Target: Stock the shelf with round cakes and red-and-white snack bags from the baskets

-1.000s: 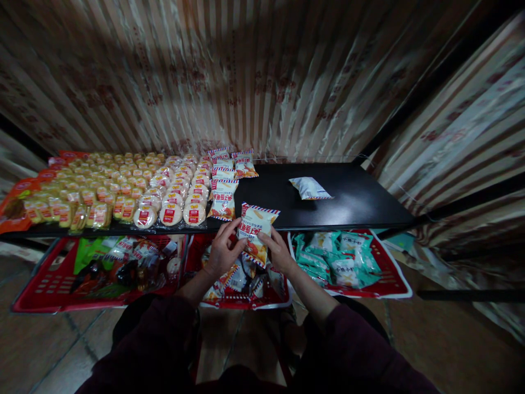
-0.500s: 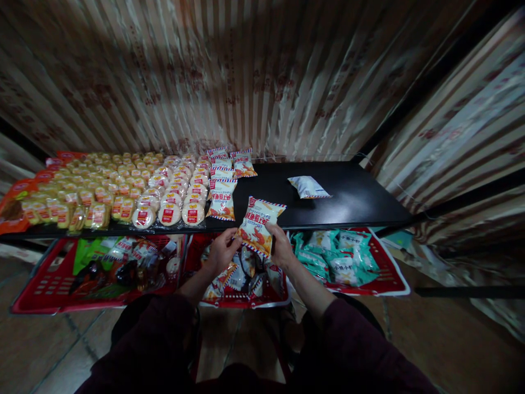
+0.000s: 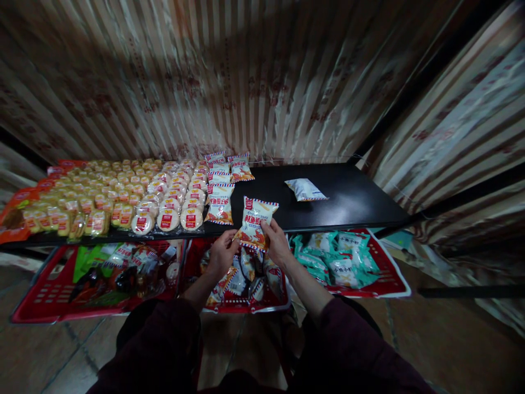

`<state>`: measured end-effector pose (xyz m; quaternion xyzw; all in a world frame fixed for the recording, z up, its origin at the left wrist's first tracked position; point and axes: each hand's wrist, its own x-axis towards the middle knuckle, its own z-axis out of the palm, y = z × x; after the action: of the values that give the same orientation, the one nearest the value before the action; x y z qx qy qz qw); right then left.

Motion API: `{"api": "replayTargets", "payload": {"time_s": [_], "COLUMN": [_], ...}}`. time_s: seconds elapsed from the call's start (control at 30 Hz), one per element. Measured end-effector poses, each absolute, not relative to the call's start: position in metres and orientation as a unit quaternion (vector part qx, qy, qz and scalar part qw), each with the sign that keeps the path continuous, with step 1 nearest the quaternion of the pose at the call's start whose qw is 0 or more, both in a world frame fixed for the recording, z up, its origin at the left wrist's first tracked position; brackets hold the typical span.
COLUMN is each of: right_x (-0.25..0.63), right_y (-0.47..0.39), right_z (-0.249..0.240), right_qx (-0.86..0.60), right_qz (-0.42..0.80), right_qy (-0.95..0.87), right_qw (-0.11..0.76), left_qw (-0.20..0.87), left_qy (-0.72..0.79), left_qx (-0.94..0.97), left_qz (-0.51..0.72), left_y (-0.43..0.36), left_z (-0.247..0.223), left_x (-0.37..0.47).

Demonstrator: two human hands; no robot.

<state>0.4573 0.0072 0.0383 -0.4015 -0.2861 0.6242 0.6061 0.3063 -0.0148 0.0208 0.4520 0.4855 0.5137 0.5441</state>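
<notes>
Between both hands is a white and orange snack bag (image 3: 254, 223) with red lettering, its printed face turned up. My left hand (image 3: 222, 253) pinches its lower left corner, and my right hand (image 3: 278, 244) grips its right side, the thumb lying over the print. The bag is just above the front edge of the black shelf (image 3: 270, 189). To its left, a column of matching snack bags (image 3: 220, 203) lies overlapping on the shelf, with one more bag (image 3: 240, 167) beside the column at the back. A bag showing a plain pale side (image 3: 305, 189) lies farther right.
Wrapped round crackers (image 3: 167, 216) and yellow packaged cakes (image 3: 98, 219) fill the shelf's left part, beside orange packets (image 3: 16, 210). Beneath the front edge stand red baskets: left with mixed snacks (image 3: 123, 268), middle with more bags (image 3: 238, 279), right with green packets (image 3: 340, 257). A striped curtain (image 3: 246, 82) hangs behind.
The held bag has shifted slightly left and turned a little more upright. My right hand has moved slightly left with it. The view has tilted a little.
</notes>
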Motion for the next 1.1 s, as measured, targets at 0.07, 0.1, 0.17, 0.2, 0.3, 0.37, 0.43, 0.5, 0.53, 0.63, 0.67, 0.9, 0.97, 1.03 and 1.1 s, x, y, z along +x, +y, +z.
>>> {"api": "replayTargets", "payload": {"time_s": [0.07,0.1,0.17,0.2,0.3,0.37,0.43,0.5,0.53,0.63,0.67,0.9,0.97,1.03,1.1], "right_x": [0.459,0.46,0.461,0.462,0.462,0.462,0.462,0.462,0.463,0.464,0.465,0.468,0.469,0.47,0.471], "right_y": [0.01,0.012,0.015,0.017,0.019,0.02,0.019,0.018,0.018,0.018,0.018,0.023,0.025,0.028,0.03], "right_z": [0.038,0.039,0.04,0.041,0.045,0.048,0.05,0.052,0.052,0.053,0.054,0.055,0.056,0.055,0.055], "right_qx": [-0.399,-0.398,-0.398,-0.399,-0.398,-0.392,-0.383,-0.377,-0.376,-0.38,-0.381,-0.373,-0.371,-0.37,-0.371], "right_qz": [0.627,0.628,0.627,0.625,0.624,0.628,0.632,0.636,0.636,0.634,0.632,0.621,0.621,0.62,0.617], "right_qy": [-0.281,-0.28,-0.276,-0.273,-0.268,-0.267,-0.268,-0.276,-0.279,-0.281,-0.28,-0.301,-0.304,-0.304,-0.305], "right_qw": [0.607,0.608,0.61,0.613,0.616,0.617,0.618,0.615,0.613,0.612,0.614,0.62,0.62,0.622,0.623], "left_qw": [0.541,0.538,0.534,0.533,0.524,0.517,0.516,0.521,0.524,0.533,0.535,0.534,0.535,0.538,0.537], "left_qy": [0.488,0.489,0.493,0.494,0.5,0.505,0.512,0.519,0.523,0.529,0.528,0.529,0.521,0.513,0.512], "left_qx": [0.451,0.451,0.446,0.442,0.428,0.42,0.408,0.387,0.375,0.348,0.344,0.311,0.314,0.318,0.321], "left_qz": [0.516,0.518,0.522,0.526,0.541,0.548,0.553,0.557,0.557,0.56,0.563,0.582,0.586,0.589,0.588], "left_y": [-0.014,-0.014,-0.013,-0.012,-0.009,-0.007,-0.005,-0.003,-0.001,0.003,0.004,0.015,0.018,0.02,0.022], "left_z": [0.021,0.021,0.022,0.023,0.026,0.028,0.03,0.032,0.032,0.034,0.035,0.038,0.039,0.04,0.04], "left_x": [0.309,0.311,0.314,0.315,0.318,0.32,0.321,0.323,0.324,0.329,0.331,0.34,0.342,0.343,0.344]}}
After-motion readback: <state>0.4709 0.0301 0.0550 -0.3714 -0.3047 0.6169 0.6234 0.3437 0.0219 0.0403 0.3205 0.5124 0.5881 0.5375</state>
